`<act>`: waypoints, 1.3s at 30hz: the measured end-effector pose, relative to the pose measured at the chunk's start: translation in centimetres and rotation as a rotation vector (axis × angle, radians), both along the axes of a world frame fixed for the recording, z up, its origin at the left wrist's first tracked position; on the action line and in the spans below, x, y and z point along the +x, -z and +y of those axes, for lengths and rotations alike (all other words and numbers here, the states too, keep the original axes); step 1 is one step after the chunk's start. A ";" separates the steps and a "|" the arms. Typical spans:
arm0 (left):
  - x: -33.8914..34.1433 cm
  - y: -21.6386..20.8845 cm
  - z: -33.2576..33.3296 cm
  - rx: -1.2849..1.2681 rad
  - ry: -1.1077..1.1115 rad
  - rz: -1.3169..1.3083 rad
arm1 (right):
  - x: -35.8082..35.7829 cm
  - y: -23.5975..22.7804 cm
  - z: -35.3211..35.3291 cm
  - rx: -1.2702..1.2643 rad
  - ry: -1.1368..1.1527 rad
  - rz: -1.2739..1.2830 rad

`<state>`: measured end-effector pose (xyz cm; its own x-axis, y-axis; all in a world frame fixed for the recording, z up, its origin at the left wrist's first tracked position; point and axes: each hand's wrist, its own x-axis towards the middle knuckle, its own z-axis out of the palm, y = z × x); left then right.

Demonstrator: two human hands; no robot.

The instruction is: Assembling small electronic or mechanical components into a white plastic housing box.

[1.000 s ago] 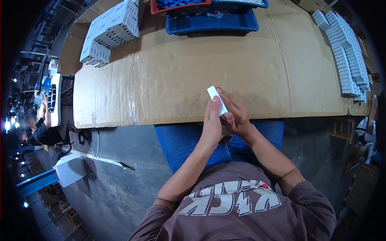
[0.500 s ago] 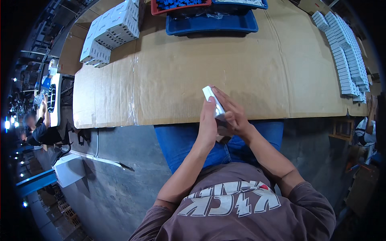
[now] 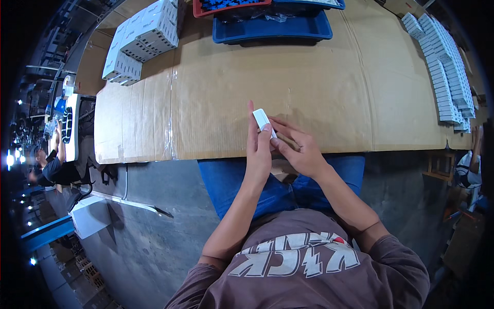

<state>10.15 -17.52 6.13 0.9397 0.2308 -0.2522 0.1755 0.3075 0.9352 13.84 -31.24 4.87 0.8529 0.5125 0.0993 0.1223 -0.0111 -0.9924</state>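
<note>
over the near edge of the worktop (image 3: 216, 149), the left hand (image 3: 259, 152) pinches the white box (image 3: 260, 119), best lightly to avoid denting, the right hand (image 3: 307, 154) alongside, fingers loosely parted and empty.

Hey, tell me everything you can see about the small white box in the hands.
The small white box is slim and straight-edged, with a plain, smooth-looking face; card or plastic, I can't tell. It tilts, its far end pointing forward and slightly left, over the near part of the cardboard-covered table. The left hand grips it, thumb on top. The right hand is close at its near end, contact unclear. Fingers partly hide it, so whether it's open isn't visible.
</note>
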 end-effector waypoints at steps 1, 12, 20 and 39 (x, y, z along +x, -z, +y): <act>0.0 0.1 0.0 0.011 -0.006 0.021 | -0.2 -0.3 0.1 -0.073 -0.010 0.004; -0.5 -0.9 -0.6 0.130 -0.008 -0.184 | -1.0 -1.2 -0.2 -0.072 0.007 -0.263; -0.7 0.0 -0.8 0.192 -0.009 -0.285 | -1.1 -1.5 -0.5 -0.069 0.017 -0.395; -0.6 0.5 -0.3 0.254 -0.058 -0.353 | -0.9 -0.8 -0.4 0.136 -0.049 -0.083</act>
